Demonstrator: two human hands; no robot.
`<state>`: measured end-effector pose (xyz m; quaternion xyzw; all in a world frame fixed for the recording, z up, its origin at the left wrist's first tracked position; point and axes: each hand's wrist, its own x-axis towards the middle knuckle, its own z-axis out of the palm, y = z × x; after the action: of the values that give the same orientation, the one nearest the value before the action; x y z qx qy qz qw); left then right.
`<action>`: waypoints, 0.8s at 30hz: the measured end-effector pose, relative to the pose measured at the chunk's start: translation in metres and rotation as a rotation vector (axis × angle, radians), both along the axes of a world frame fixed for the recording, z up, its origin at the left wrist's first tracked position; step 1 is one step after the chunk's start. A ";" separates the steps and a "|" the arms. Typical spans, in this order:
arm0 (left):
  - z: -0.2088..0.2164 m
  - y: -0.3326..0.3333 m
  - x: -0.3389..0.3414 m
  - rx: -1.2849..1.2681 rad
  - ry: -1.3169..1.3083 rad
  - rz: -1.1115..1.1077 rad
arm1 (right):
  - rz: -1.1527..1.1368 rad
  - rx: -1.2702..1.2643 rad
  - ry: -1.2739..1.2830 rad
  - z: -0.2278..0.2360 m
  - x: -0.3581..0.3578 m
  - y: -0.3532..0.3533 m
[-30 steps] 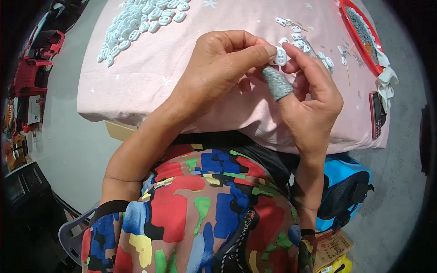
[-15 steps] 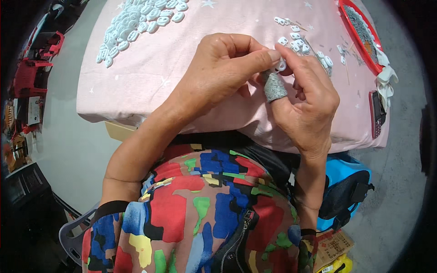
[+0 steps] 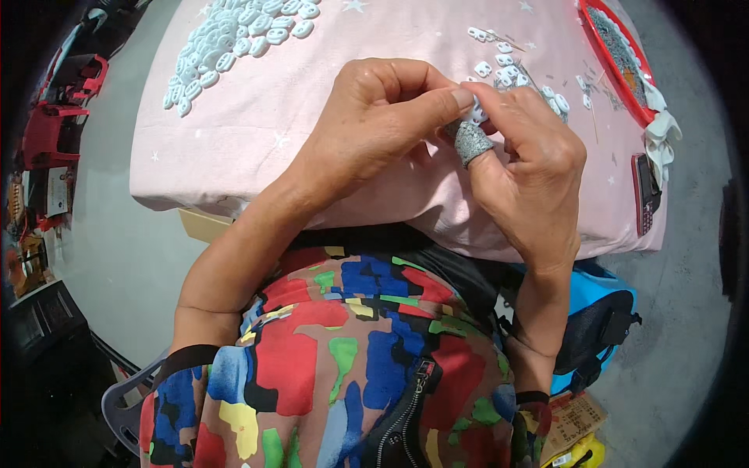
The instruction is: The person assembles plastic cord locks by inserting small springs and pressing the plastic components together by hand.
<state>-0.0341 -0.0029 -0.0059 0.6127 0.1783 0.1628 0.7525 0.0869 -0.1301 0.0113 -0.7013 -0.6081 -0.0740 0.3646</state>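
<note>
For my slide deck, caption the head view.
Both hands, left hand and right hand, pinch a small white piece above a pink-covered table.

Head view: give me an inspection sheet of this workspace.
Surface: table under a pink star-print cloth.
Job's things: small white piece pinched between both hands; grey thumb cover on the right hand.
Clutter: heap of white pieces far left; scattered white pieces; red tray; dark phone-like device.
Hands: left hand and right hand meet over the cloth.
Cables: nothing seen.
Surroundings: grey floor, red stools, blue bag.
</note>
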 end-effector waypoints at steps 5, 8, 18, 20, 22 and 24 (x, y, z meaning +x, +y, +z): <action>0.001 0.000 -0.001 -0.039 -0.022 -0.001 | 0.009 -0.098 0.017 0.009 0.000 -0.003; -0.001 -0.001 -0.001 0.013 -0.024 0.004 | 0.020 -0.093 0.010 0.008 0.001 -0.003; -0.001 -0.004 0.000 -0.030 -0.068 0.024 | 0.026 -0.034 0.047 0.006 0.002 -0.003; 0.000 -0.002 0.001 -0.004 -0.040 0.024 | 0.000 -0.062 0.059 0.009 0.003 -0.006; 0.007 0.003 -0.004 -0.032 -0.004 0.059 | 0.000 -0.039 0.208 0.013 0.004 -0.010; 0.002 0.022 -0.013 0.132 -0.031 0.167 | -0.071 -0.057 0.264 0.009 0.015 -0.028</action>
<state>-0.0468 0.0186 -0.0036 0.6415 0.2058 0.2457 0.6970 0.1023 -0.1578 0.0204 -0.7360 -0.5317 0.0233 0.4184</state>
